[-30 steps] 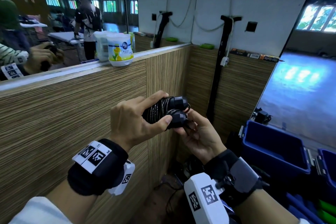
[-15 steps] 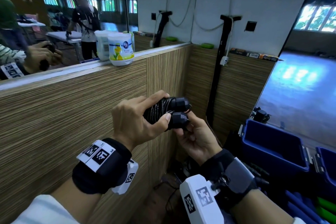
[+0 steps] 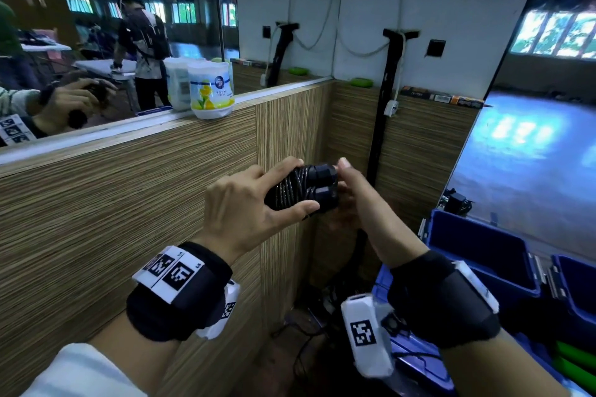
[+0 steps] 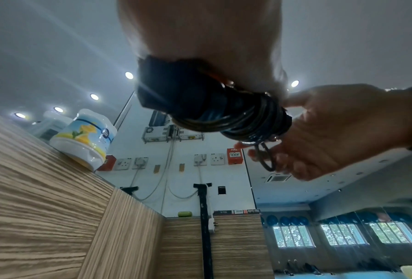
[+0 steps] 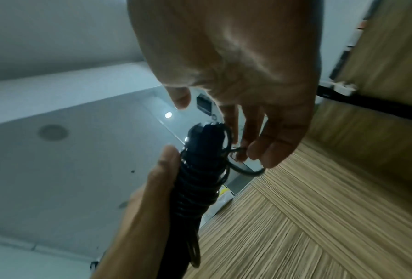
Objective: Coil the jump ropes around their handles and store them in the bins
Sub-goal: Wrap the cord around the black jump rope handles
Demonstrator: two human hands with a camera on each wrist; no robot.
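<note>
1. In front of the wood-grain partition (image 3: pixel 129 203), at chest height, one black jump rope (image 3: pixel 301 190) is held in the air between both hands. Its cord is wound in many turns around two handles laid side by side.
2. Left hand (image 3: pixel 245 203): fingers and thumb are curled around the wound middle of the bundle, clamping the turns.
3. Right hand (image 3: pixel 358 193): fingers are at the handle ends. In the right wrist view its fingertips (image 5: pixel 259 152) pinch a short loose loop of cord (image 5: pixel 245 169) beside the bundle.
4. Handling, as a judgement: the bundle appears light. The handles are rigid; the cord is thin, smooth and springy, so it may unwind if released.
5. Recommended hold: across the wound section, pressing the turns against both handles, until the loose loop is tucked in.
6. Count: one jump rope, two handles, one loose loop.
7. Count: two blue bins (image 3: pixel 477 255) stand open to the lower right, well apart from the bundle. Storage is not yet done.
8. One room freshener tub (image 3: pixel 211 90) stands on the partition ledge.
</note>
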